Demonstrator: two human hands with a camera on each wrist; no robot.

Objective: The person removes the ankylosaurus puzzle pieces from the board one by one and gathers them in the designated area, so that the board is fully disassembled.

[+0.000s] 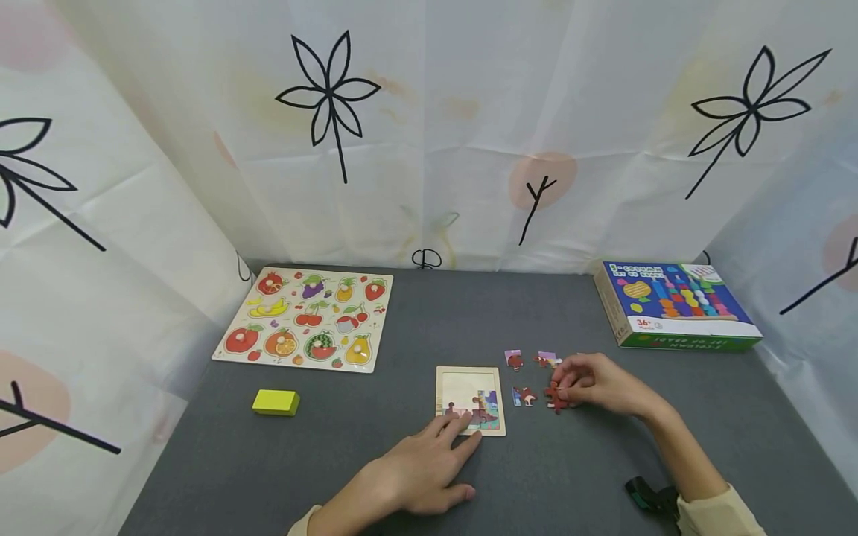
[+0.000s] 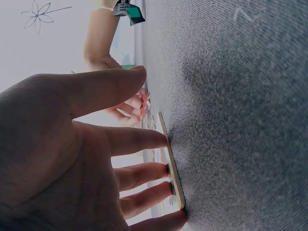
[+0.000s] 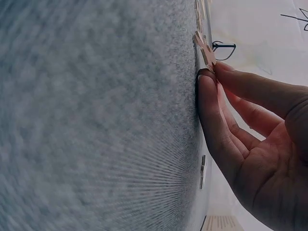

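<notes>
My left hand (image 1: 432,465) lies with extended fingers over the near edge of a small wooden puzzle board (image 1: 469,378). Some joined pieces (image 1: 488,406) fill the board's lower right part, and the fingers hide its lower left. In the left wrist view, fingertips touch the board's rim (image 2: 174,175). To the right of the board, my right hand (image 1: 599,383) pinches a reddish-brown jigsaw piece (image 1: 555,398) between thumb and index finger. The right wrist view shows this piece (image 3: 208,54) tilted up at the fingertips. Loose jigsaw pieces (image 1: 514,360) (image 1: 525,396) (image 1: 546,359) lie between board and hand.
A fruit peg puzzle (image 1: 302,320) lies at the back left, with a yellow-green block (image 1: 275,403) in front of it. A blue and green toy box (image 1: 677,305) stands at the back right. Near my right forearm is a black device (image 1: 646,495). Printed curtains enclose the grey table.
</notes>
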